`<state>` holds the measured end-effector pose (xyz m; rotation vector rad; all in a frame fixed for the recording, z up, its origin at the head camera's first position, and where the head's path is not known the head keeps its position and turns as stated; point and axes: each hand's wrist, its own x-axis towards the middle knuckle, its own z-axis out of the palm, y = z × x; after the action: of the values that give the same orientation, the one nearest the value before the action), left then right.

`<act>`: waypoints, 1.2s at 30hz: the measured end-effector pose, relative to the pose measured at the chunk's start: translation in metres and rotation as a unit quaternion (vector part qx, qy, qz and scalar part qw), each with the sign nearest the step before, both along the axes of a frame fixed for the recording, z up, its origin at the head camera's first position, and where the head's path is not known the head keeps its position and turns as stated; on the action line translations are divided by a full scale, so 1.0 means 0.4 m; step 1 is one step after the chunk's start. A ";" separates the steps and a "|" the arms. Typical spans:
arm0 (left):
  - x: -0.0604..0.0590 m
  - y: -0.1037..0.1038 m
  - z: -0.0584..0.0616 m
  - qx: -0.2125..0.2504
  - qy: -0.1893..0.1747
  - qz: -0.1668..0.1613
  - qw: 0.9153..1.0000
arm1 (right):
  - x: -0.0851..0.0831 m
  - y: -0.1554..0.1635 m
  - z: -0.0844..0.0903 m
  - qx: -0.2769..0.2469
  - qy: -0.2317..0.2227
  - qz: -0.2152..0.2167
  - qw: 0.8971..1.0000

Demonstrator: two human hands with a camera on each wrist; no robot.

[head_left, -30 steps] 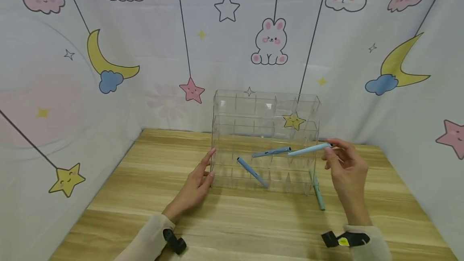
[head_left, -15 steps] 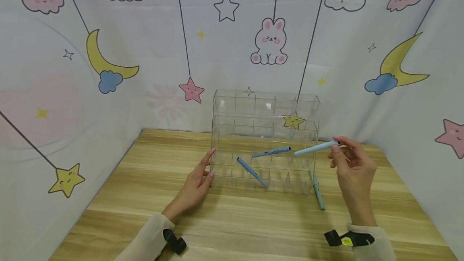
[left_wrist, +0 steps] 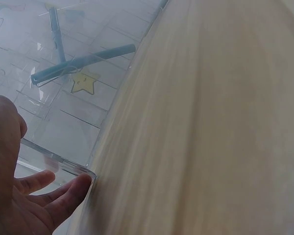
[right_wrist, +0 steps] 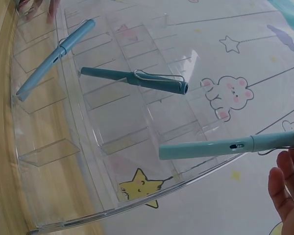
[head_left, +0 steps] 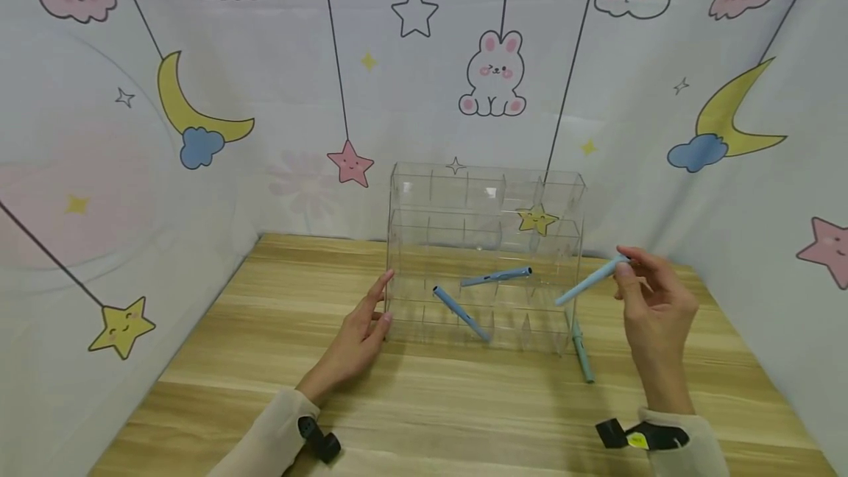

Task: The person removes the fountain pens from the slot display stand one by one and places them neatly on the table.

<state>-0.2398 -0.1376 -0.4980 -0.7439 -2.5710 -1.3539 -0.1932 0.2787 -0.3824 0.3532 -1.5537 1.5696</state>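
Observation:
A clear acrylic organizer (head_left: 486,218) with stepped compartments stands at the back of the table. My left hand (head_left: 358,337) rests its extended fingers against the organizer's left side, near the base. In my right hand (head_left: 656,308), thumb and fingers pinch one end of a light blue fountain pen (head_left: 589,282). That pen slopes down to the left, its free end overlapping the organizer's right side in the head view. Two blue pens lie slanted in the organizer: one pen (head_left: 461,313) in the lower front, another pen (head_left: 497,277) behind it with a clip (right_wrist: 159,76) in the right wrist view.
A green pen (head_left: 582,352) lies by the organizer's front right corner. The wood-grain table (head_left: 424,411) extends in front and to both sides. A white cloth backdrop (head_left: 291,94) printed with cartoon figures surrounds the back and sides.
My right hand has moved to the right, drawing the light blue pen back from in front of the organizer. The pen's free end has tipped lower. My left hand stays put.

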 end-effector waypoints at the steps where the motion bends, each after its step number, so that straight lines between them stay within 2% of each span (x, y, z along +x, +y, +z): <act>1: 0.000 0.000 0.000 0.000 0.000 0.000 1.000 | -0.001 0.001 -0.001 0.005 -0.004 -0.013 1.000; 3: 0.000 0.000 0.000 -0.002 -0.001 0.001 1.000 | -0.002 0.003 -0.002 0.017 -0.012 -0.041 0.999; 5: 0.001 0.000 0.000 -0.003 -0.003 0.003 1.000 | -0.003 0.004 -0.004 0.013 -0.012 -0.049 0.999; 12: 0.000 0.001 0.000 -0.005 -0.009 0.006 1.000 | -0.004 0.004 -0.004 -0.034 0.021 -0.005 0.999; 26: 0.001 0.001 -0.001 -0.004 -0.011 0.006 1.000 | -0.005 0.003 -0.005 -0.087 0.026 0.015 0.996; 31: 0.001 0.000 -0.002 -0.004 -0.012 0.005 1.000 | -0.002 0.010 -0.003 -0.088 -0.002 -0.013 0.996; 36: 0.000 -0.001 -0.003 -0.009 -0.015 0.006 1.000 | 0.001 0.023 0.005 -0.082 -0.049 -0.047 0.994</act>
<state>-0.2399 -0.1380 -0.4992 -0.7162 -2.6087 -1.3517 -0.1928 0.2881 -0.3805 0.1114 -1.4807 1.6472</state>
